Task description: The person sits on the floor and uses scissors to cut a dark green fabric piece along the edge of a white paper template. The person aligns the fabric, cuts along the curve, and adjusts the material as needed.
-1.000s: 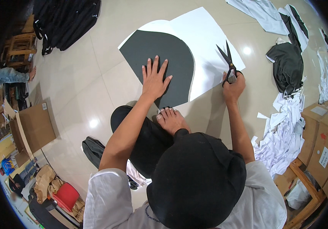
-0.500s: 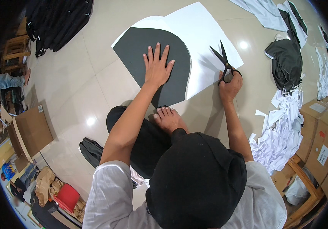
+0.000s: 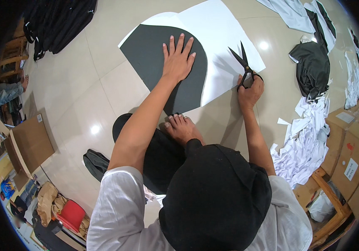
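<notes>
A dark grey sheet with a rounded outer edge [image 3: 144, 54] lies flat on a larger white sheet [image 3: 217, 33] on the tiled floor. My left hand [image 3: 178, 60] rests on the grey sheet with its fingers spread, pressing near its curved side. In my right hand [image 3: 250, 93] is a pair of black scissors [image 3: 244, 62], its handle loops round my fingers. The blades stand apart and point away from me, over the white sheet's right part. My bare foot [image 3: 184, 129] is at the near tip of the grey sheet.
White fabric scraps [image 3: 302, 142] lie in a heap at the right, beside cardboard boxes [image 3: 346, 154] and a wooden frame [image 3: 334, 201]. Dark cloth [image 3: 313, 69] lies beyond the heap. Black garments [image 3: 58, 25] are at the far left, an open carton [image 3: 31, 144] at the left.
My left hand has slid slightly away and to the right over the grey sheet. The scissors stay in my right hand, nearly in place. The whole view has shifted a little.
</notes>
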The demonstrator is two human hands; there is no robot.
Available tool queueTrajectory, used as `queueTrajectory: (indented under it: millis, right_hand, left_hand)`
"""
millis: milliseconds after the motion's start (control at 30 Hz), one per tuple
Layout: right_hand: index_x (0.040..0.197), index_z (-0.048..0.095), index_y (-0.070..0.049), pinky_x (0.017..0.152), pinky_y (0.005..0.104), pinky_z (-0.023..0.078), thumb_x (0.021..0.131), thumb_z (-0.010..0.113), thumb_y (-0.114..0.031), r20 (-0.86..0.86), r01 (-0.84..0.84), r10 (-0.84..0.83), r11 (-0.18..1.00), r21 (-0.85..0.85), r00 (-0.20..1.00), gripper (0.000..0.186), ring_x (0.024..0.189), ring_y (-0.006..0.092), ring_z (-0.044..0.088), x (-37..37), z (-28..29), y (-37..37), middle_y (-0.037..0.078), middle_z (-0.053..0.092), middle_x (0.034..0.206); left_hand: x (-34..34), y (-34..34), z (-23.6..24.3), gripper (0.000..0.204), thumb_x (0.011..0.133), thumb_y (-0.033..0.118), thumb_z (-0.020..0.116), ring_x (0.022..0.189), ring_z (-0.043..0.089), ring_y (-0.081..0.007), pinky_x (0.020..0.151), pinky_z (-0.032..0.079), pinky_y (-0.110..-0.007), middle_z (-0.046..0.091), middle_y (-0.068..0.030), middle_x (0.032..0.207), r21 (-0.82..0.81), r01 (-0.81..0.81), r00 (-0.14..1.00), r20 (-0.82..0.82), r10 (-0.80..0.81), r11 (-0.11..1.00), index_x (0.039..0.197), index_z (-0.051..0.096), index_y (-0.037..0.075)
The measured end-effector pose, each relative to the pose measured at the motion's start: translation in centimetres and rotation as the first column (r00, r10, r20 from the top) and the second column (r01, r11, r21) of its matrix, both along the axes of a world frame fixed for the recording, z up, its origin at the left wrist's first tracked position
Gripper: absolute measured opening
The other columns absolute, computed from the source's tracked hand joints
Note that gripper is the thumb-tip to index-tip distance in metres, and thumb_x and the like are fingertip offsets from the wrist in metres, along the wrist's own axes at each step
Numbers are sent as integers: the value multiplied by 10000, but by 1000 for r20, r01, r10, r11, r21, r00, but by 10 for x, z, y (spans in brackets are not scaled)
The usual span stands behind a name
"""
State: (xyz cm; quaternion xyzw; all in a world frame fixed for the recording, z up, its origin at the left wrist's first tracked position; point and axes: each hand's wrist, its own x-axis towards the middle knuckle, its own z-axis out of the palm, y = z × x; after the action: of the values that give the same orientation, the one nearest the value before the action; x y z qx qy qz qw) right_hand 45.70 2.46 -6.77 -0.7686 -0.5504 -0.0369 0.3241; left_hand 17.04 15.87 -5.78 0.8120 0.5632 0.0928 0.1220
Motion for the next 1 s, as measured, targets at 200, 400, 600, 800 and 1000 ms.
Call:
queueTrajectory:
  millis: [200, 400, 600, 800, 1000]
  right_hand:
    - [1193, 633, 43, 1020, 520, 475, 862, 904, -250, -49, 15, -15, 1000, 0, 999, 519, 1170, 426, 637, -3, 6, 1, 197, 732, 1220]
    - [1016, 717, 20, 700, 363, 530, 902, 911, -306, -402, -79, -1, 980, -183, 915, 397, 766, 236, 674, -13, 44, -8, 101, 714, 864]
    - [850, 705, -41, 544, 263, 435, 931, 881, -373, -861, -467, -295, 743, -479, 413, 385, 584, 95, 569, -34, 75, -21, -9, 613, 683]
    - [797, 658, -93, 532, 260, 425, 931, 860, -445, -864, -567, -364, 652, -504, 349, 427, 557, 88, 559, -43, 68, -16, -16, 590, 664]
    - [780, 646, -105, 533, 254, 419, 939, 845, -463, -871, -565, -349, 663, -491, 346, 439, 544, 85, 551, -46, 65, -13, -13, 587, 655]
  left_hand:
    - [-3, 5, -2, 649, 1139, 480, 416, 1665, 147, -450, 1329, 89, -679, 233, -146, 1806, 38, 37, 999, -1, -37, 999, 1732, 317, 235]
    - [-26, -21, 7, 704, 1122, 469, 462, 1648, 165, -500, 1305, 106, -705, 273, -223, 1774, 36, -144, 986, 93, 140, 989, 1717, 327, 116]
    - [-51, -25, 0, 771, 1114, 529, 439, 1626, 156, -564, 1280, 72, -743, 259, -288, 1759, 114, -433, 900, 15, 435, 894, 1707, 317, 52]
    - [-68, -20, -12, 794, 1106, 532, 434, 1630, 117, -566, 1292, 53, -721, 207, -267, 1782, 83, -523, 851, -7, 525, 848, 1719, 288, 51]
    - [-67, -17, -14, 793, 1110, 545, 416, 1634, 115, -560, 1304, 45, -701, 213, -245, 1789, 92, -514, 855, -28, 519, 853, 1723, 287, 59]
